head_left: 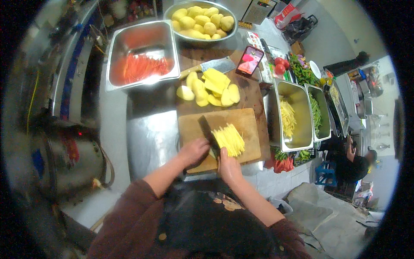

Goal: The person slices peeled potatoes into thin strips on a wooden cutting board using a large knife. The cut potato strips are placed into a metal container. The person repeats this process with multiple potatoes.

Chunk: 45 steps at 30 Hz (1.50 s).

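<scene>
My right hand grips the handle of a dark-bladed kitchen knife, whose blade stands on edge across a wooden cutting board. Left of the blade, the curled fingers of my left hand press down close against it. A pale sliver of potato shows between that hand and my right; the rest is hidden beneath my fingers. Thin yellow potato strips lie fanned on the board, right of the blade. Beyond the board are peeled potatoes and thick potato slices.
A cleaver lies behind the potatoes, near a propped phone. Steel pans hold red shreds, yellow strips and green strips. Peeled potatoes fill a steel bowl. Another person is at the far right.
</scene>
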Each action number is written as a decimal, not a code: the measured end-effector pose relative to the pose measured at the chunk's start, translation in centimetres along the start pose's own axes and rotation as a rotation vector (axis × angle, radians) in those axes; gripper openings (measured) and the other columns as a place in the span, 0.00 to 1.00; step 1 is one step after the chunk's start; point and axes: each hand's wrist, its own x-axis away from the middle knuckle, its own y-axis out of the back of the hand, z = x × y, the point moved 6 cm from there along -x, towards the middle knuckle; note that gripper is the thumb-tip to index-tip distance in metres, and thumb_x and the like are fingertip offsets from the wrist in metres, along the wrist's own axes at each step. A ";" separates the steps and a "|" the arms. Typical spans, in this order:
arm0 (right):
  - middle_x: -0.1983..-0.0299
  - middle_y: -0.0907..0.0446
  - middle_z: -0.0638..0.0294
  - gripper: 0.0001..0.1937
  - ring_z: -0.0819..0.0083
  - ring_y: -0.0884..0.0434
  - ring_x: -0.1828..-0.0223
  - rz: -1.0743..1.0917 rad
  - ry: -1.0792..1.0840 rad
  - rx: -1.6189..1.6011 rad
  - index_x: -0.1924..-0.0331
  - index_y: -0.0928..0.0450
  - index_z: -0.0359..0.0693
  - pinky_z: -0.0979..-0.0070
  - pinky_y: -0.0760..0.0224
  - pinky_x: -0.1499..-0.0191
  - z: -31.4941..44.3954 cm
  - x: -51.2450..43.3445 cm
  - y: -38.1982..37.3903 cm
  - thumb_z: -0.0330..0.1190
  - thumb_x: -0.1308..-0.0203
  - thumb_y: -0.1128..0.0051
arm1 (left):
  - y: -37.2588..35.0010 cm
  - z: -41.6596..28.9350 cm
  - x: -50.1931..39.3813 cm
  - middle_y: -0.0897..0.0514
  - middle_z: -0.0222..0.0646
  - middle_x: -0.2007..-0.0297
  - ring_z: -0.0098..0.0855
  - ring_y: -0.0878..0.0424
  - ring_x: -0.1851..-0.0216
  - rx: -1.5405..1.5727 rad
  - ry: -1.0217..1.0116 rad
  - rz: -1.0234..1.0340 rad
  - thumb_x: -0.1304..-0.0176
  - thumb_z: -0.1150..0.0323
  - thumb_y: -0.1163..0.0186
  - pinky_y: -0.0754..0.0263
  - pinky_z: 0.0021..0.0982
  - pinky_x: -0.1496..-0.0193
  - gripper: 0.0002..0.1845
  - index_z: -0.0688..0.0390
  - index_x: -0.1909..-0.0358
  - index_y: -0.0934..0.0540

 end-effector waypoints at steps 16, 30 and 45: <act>0.79 0.25 0.40 0.11 0.40 0.24 0.73 -0.074 0.012 -0.094 0.57 0.42 0.37 0.49 0.32 0.70 0.2 -0.1 0.9 0.30 0.40 0.55 | 0.1 -0.1 0.2 0.23 0.39 0.56 0.41 0.25 0.54 -0.003 -0.055 -0.108 0.47 0.72 0.47 0.26 0.36 0.54 0.13 0.59 0.58 0.23; 0.83 0.28 0.41 0.14 0.39 0.27 0.78 -0.076 0.108 -0.041 0.58 0.42 0.36 0.49 0.34 0.74 0.6 -0.3 0.1 0.29 0.44 0.49 | 1.3 -0.5 0.3 0.22 0.37 0.57 0.39 0.25 0.58 0.036 -0.069 -0.130 0.47 0.72 0.46 0.25 0.33 0.59 0.11 0.61 0.61 0.23; 0.78 0.24 0.40 0.10 0.41 0.23 0.73 -0.036 -0.001 -0.144 0.60 0.41 0.37 0.48 0.33 0.70 0.6 -0.6 0.6 0.24 0.45 0.56 | 0.7 -0.3 1.1 0.22 0.37 0.58 0.40 0.24 0.56 -0.001 0.017 -0.059 0.46 0.70 0.46 0.25 0.34 0.58 0.11 0.57 0.60 0.22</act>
